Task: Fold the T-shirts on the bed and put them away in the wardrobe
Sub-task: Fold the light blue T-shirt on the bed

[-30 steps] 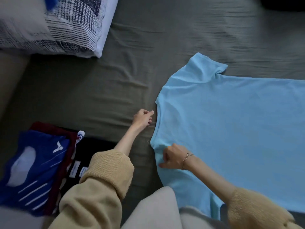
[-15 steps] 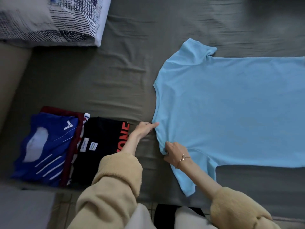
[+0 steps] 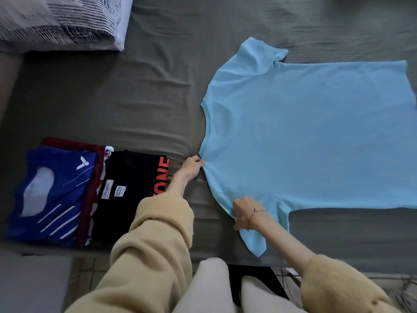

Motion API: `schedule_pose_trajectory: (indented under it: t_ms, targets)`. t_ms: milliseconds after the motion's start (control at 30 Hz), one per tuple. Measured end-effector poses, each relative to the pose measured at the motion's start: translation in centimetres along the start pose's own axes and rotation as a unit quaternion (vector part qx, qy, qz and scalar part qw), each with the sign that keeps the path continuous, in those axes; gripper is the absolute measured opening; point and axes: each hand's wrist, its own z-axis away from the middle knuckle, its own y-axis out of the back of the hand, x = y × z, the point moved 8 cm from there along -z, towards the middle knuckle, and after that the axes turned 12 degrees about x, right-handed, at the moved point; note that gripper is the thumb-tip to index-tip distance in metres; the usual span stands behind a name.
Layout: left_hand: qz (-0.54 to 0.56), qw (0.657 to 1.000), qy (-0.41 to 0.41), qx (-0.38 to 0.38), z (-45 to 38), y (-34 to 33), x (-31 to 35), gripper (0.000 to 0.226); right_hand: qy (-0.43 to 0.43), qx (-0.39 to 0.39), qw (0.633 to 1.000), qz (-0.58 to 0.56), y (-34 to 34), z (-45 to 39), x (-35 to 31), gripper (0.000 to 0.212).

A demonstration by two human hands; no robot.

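- Nearest the camera, two arms in tan knit sleeves [image 3: 155, 240] reach out over the edge of the bed [image 3: 126, 105], with pale trouser legs [image 3: 209, 288] below them.
- The right hand [image 3: 244, 212] lies on the near shoulder of the light blue T-shirt [image 3: 304, 136], just where the near sleeve begins; its fingers are curled in, gathering a bit of the fabric. A thin bracelet [image 3: 253, 213] sits on that wrist.
- The left hand [image 3: 191, 166] is at the collar end of the light blue T-shirt, thumb and fingers closed in a pinch on the shoulder edge beside the neckline.
- The light blue T-shirt is spread flat on the grey-green sheet, collar toward the left, hem out at the right edge of view, one sleeve pointing toward the person and the other away.
- Left of the light blue T-shirt, beyond the left sleeve, lies a folded black T-shirt [image 3: 133, 188] with orange lettering and small labels showing.
- Further left from the light blue T-shirt, touching the black one, a folded dark red garment [image 3: 90, 195] shows beneath a folded blue T-shirt [image 3: 52, 199] with white stripes.
- Farthest off, up and left of the light blue T-shirt, a pillow [image 3: 67, 21] in a dark-and-white streaked print rests on the bed.
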Motion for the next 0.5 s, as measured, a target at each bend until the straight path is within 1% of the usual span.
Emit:
schedule_pose_trajectory:
  t_ms: [67,133,167,200,267,333,367,433,500]
  targets:
    - [-0.007,1.000,0.012,-0.011,-0.4,-0.3,-0.6,0.028,0.003,-0.011,1.000,0.007,0.0,0.2,0.2,0.016]
    - [-0.001,1.000,0.012,-0.014,0.5,0.0,0.1,0.032,-0.015,-0.002,0.999,0.030,0.2,0.2,1.0,0.032]
    - [0.002,1.000,0.014,-0.010,0.7,0.2,0.3,0.034,-0.021,-0.004,0.999,0.038,0.0,0.1,1.3,0.035]
    - [0.002,1.000,0.014,-0.006,0.8,0.3,0.5,0.035,-0.021,-0.021,0.999,0.041,-0.5,0.1,1.6,0.035]
    - [0.014,1.000,0.026,0.003,1.1,0.4,0.5,0.036,-0.017,-0.096,0.995,0.031,-2.7,0.2,1.7,0.032]
    - [0.038,0.998,0.043,0.007,1.6,0.5,0.6,0.025,-0.003,-0.173,0.985,0.012,-4.9,0.4,1.1,0.028]
    - [0.054,0.997,0.051,0.015,1.7,0.7,0.7,0.023,0.013,-0.203,0.979,0.002,-5.6,0.6,0.8,0.030]
    - [0.073,0.995,0.063,0.028,1.4,0.9,0.6,0.029,0.043,-0.228,0.972,-0.016,-5.7,0.7,0.5,0.031]
    - [0.062,0.995,0.068,0.030,1.3,0.9,0.6,0.032,0.043,-0.209,0.974,-0.076,-4.4,0.1,0.7,0.025]
